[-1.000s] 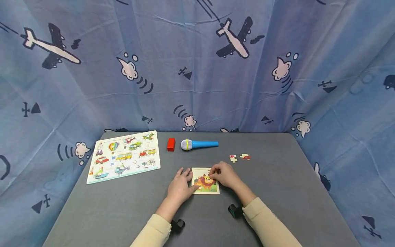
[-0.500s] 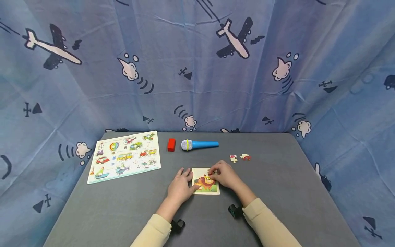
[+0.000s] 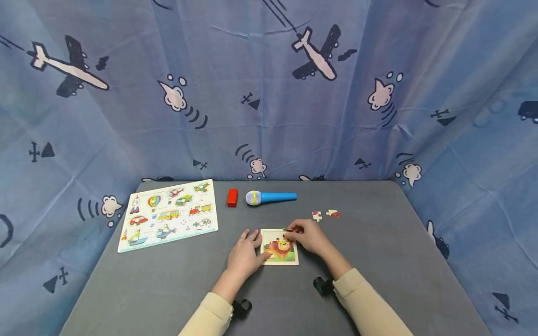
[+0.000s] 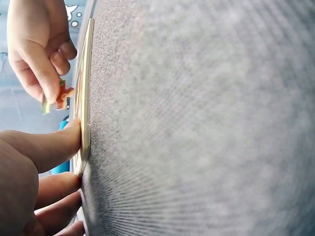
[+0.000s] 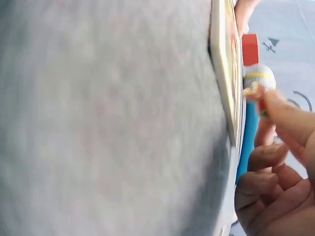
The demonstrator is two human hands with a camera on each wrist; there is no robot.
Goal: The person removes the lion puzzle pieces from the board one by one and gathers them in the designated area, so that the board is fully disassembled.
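Note:
A small square jigsaw puzzle [image 3: 279,252] with a lion picture lies in its pale frame at mid-table. My left hand [image 3: 245,254] rests along its left edge, fingers spread, the thumb touching the frame near the lower left. Over the puzzle's upper right corner, my right hand [image 3: 310,237] pinches a puzzle piece [image 4: 64,96] between thumb and fingers. In the left wrist view that piece shows red, orange and green, held tilted just off the board's face. The right wrist view shows the same piece [image 5: 256,93] blurred at the fingertips.
Two loose puzzle pieces, one [image 3: 317,216] beside the other [image 3: 333,213], lie behind the right hand. Further back are a blue toy microphone [image 3: 277,197] and a red block [image 3: 232,198]. A large vehicle picture board [image 3: 170,214] lies at the left. A patterned curtain [image 3: 269,93] hangs behind the table.
The right hand has shifted slightly right, and the pinched piece now shows tilted above the puzzle's upper right corner. The left hand stays in place. The head view has shifted slightly.

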